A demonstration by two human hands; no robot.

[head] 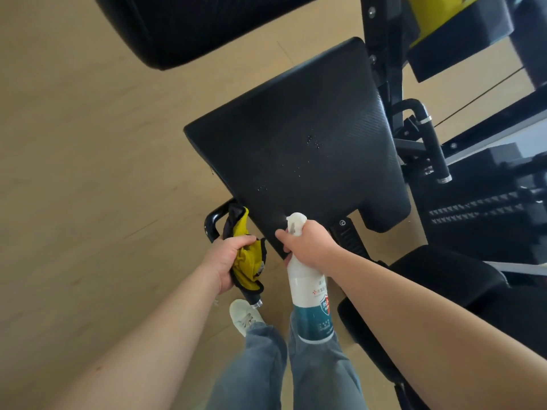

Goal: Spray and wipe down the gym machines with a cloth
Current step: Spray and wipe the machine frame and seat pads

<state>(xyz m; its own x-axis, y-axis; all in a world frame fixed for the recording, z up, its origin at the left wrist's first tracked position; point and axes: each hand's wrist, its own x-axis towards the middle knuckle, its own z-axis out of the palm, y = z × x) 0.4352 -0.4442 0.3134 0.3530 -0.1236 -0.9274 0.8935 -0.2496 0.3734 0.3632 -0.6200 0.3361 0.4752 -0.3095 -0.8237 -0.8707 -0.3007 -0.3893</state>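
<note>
A black padded seat (302,149) of a gym machine fills the middle of the view, with small droplets on its surface. My right hand (310,247) grips the neck of a white and teal spray bottle (309,294), its nozzle pointing at the seat's near edge. My left hand (228,261) holds a bunched yellow cloth with black trim (247,255) just left of the seat, beside a black curved handle (214,221).
Another black pad (189,25) hangs at the top. The machine's black frame, a grip (429,137) and a weight stack (479,208) stand on the right. A second black pad (438,291) lies at lower right. Wooden floor (88,143) spreads left. My legs and white shoe (245,316) are below.
</note>
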